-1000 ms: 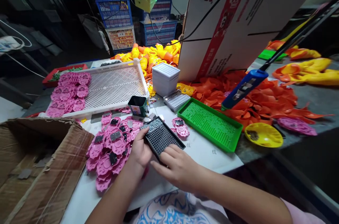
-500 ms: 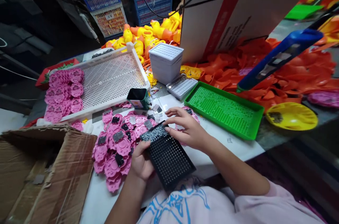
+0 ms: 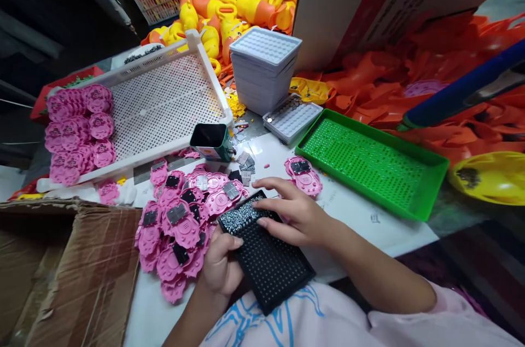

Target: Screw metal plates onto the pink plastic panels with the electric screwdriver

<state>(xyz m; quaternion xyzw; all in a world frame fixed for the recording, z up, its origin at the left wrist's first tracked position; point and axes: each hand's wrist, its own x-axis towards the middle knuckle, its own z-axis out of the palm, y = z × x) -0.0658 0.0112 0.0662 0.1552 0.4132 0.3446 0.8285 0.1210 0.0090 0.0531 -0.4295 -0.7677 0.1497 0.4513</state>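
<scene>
My left hand [image 3: 223,262] grips the left edge of a black perforated tray [image 3: 279,267], thumb on top. The tray is tilted down toward my body, and small silvery pieces [image 3: 238,215] are heaped at its far end. Over that end, my right hand [image 3: 293,213] has its fingers apart, with the fingertips at or just above the pieces; contact is hard to tell. Left of the tray lies a pile of pink plastic parts [image 3: 184,224], several with black or grey squares on them. One pink part [image 3: 303,174] lies apart, beyond my right hand.
A green tray [image 3: 369,166] sits at the right, near a yellow bowl [image 3: 492,177]. Behind are a white crate [image 3: 164,106], stacked white trays [image 3: 264,73] and a dark green container [image 3: 211,142]. An open cardboard box [image 3: 90,259] stands at left. A blue handle [image 3: 463,90] juts in from the right.
The view has moved closer and tilted down. My left hand still holds the black tray. My right hand's fingers have shifted over the silvery pieces, which look more spread out.
</scene>
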